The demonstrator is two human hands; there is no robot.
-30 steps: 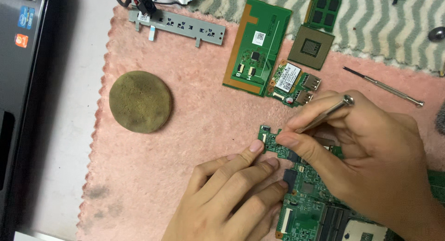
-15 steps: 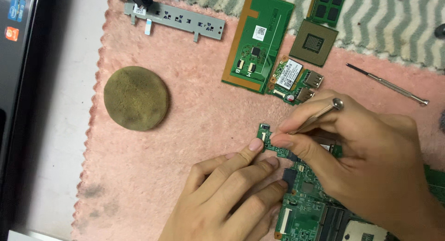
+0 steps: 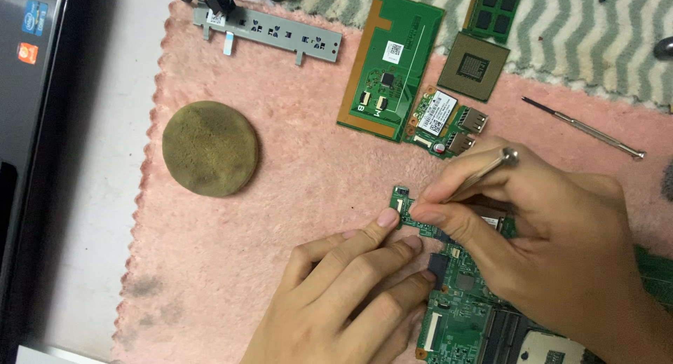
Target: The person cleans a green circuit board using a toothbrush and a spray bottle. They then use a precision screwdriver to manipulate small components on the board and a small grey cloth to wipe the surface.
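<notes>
A green circuit board (image 3: 468, 309) lies on the pink towel (image 3: 294, 196) at the lower right. My left hand (image 3: 347, 301) rests on its left edge, the index fingertip pressing the board's upper-left corner. My right hand (image 3: 554, 245) holds a thin metal screwdriver (image 3: 484, 171) like a pen, its tip hidden behind my fingers at the board's top corner. Much of the board is covered by both hands.
On the towel lie a round olive-brown pad (image 3: 209, 148), a grey metal bracket (image 3: 270, 33), a green touchpad board (image 3: 391, 64), a small card with ports (image 3: 443, 122), a processor chip (image 3: 474, 66), a memory module (image 3: 494, 8) and a second screwdriver (image 3: 583, 128). A laptop (image 3: 28, 126) sits left.
The view has shifted so the towel's items sit slightly lower and further right. Both hands stay on the board; the screwdriver's end has tilted a little.
</notes>
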